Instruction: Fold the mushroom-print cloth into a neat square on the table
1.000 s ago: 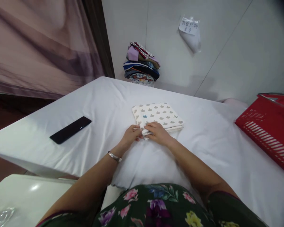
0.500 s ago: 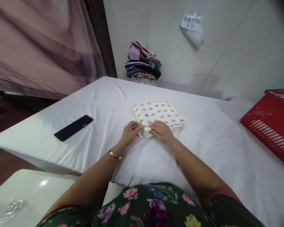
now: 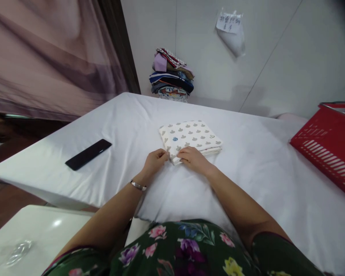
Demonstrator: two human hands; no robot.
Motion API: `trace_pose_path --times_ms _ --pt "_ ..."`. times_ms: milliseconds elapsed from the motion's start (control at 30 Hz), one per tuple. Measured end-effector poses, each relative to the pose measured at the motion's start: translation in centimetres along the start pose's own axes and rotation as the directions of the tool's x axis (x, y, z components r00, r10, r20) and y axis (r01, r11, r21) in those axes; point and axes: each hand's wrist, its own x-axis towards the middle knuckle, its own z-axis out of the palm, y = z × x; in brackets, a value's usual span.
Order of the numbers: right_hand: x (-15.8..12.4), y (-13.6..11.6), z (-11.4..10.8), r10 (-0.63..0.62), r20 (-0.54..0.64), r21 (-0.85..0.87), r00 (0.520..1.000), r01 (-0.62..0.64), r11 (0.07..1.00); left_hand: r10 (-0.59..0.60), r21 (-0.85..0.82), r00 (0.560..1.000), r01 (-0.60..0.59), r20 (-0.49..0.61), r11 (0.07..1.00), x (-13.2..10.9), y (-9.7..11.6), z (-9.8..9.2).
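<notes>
A folded cream cloth (image 3: 194, 135) with a small grey pattern lies on the white sheet (image 3: 132, 122) covering the table in front of me. My left hand (image 3: 155, 161) has its fingers curled and pinched at the cloth's near left corner. My right hand (image 3: 192, 159) rests with bent fingers on the same near edge, pressing it down. Both hands touch each other's side at that corner. A metal bracelet (image 3: 138, 186) circles my left wrist.
A black phone (image 3: 88, 154) lies on the sheet to the left. A red plastic basket (image 3: 327, 147) stands at the right edge. A pile of folded clothes (image 3: 171, 74) sits against the far wall. A white surface (image 3: 31, 237) with a glass lies at lower left.
Both hands stay at the cloth's near corner; the left fingers have shifted slightly along the edge. The view has drifted a little.
</notes>
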Motion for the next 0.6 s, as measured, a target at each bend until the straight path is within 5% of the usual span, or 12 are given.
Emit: trace_pose_path --times_ms 167,333,600 --pt "-0.1 -0.2 0.2 0.017 -0.018 0.029 1.000 -0.016 0.999 0.121 0.106 0.992 -0.118 -0.028 0.987 -0.5 0.7 0.2" --pt "-0.5 1.0 -1.2 0.071 0.001 0.135 0.997 -0.070 0.988 0.205 0.371 0.974 -0.225 0.092 0.901 -1.4 1.4 1.0" --pt "-4.2 5.6 -5.0 0.411 -0.068 -0.007 0.909 -0.413 0.911 0.397 0.462 0.917 -0.364 0.028 0.808 -1.6 1.4 1.2"
